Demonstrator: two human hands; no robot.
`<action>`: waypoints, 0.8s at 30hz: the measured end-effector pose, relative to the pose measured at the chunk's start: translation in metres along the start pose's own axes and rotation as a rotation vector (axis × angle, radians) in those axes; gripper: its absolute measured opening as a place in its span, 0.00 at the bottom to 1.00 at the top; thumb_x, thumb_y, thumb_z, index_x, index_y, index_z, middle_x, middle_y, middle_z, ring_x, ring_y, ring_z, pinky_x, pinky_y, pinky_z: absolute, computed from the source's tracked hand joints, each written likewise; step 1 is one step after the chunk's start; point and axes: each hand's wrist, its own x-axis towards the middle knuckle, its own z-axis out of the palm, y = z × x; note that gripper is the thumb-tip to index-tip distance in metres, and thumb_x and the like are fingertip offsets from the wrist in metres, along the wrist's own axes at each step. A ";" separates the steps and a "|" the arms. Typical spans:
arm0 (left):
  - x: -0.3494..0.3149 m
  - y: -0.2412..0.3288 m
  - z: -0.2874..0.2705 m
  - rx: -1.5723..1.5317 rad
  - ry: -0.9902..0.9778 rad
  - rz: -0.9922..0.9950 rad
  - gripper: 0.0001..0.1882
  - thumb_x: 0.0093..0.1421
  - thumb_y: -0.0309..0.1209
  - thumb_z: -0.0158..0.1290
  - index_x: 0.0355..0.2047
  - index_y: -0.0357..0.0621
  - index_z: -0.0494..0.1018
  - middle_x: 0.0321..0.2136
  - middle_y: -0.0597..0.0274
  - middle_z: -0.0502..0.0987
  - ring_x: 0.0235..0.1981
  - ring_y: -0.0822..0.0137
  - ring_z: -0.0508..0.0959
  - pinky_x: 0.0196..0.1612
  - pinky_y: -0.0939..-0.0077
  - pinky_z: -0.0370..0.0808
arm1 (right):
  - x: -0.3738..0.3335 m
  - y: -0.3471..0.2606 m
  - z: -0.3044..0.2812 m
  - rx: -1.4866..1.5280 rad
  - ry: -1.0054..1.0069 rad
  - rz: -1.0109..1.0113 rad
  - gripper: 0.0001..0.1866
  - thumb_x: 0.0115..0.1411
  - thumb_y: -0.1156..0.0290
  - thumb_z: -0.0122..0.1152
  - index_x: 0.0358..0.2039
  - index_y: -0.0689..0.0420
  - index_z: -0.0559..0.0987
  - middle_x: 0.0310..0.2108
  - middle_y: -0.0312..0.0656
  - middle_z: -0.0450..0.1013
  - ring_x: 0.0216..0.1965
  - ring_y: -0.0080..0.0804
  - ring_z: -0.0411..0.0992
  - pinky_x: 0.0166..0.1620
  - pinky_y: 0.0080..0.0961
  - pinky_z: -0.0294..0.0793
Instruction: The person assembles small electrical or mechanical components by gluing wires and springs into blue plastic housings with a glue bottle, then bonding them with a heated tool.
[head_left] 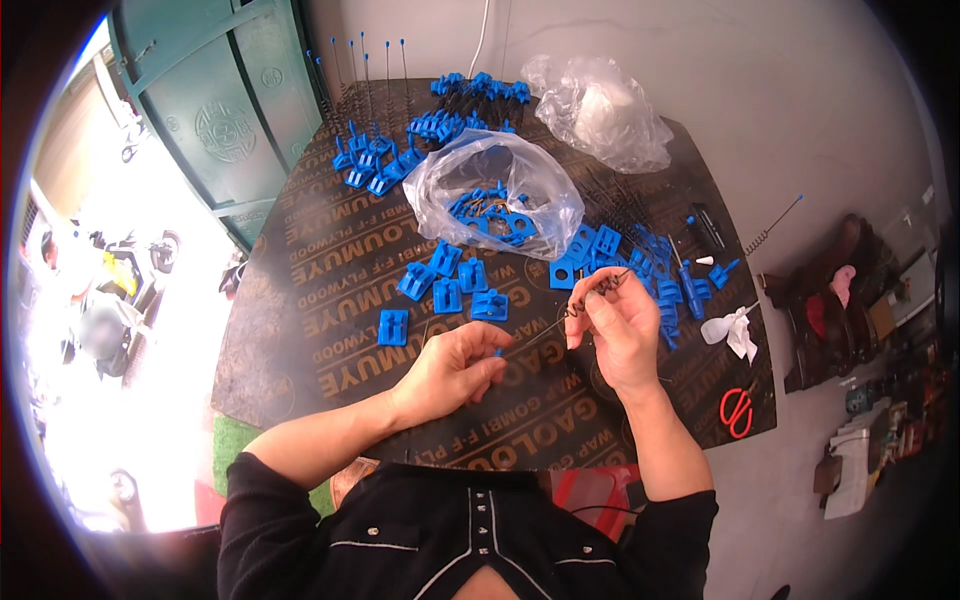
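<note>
A thin dark wire (537, 333) with a coiled spring section and a small blue tip stretches between my two hands above the table. My right hand (622, 330) is closed, pinching the coiled part between thumb and fingers. At the other end my left hand (455, 372) curls round the blue tip, thumb and fingers closed on it. Just beyond my hands lie several loose blue plastic bases (446, 295) with raised clips. To the right of my right hand is a pile of blue parts (655, 265), with dark coiled wires beside it.
An open clear plastic bag (430, 200) holds blue pieces and small brass-coloured parts. Behind it are assembled blue bases with upright spring wires (370, 150) and a crumpled plastic bag (605, 110). A blue-handled screwdriver (690, 288), white tissue (738, 335) and red-handled scissors (736, 412) lie at right.
</note>
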 end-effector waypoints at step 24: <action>0.000 -0.008 0.000 -0.157 -0.021 0.009 0.04 0.62 0.21 0.50 0.38 0.35 0.68 0.26 0.60 0.78 0.19 0.77 0.75 0.20 0.84 0.72 | -0.004 0.004 0.009 -0.154 -0.091 0.053 0.07 0.63 0.74 0.55 0.38 0.63 0.70 0.30 0.43 0.72 0.26 0.25 0.73 0.26 0.18 0.74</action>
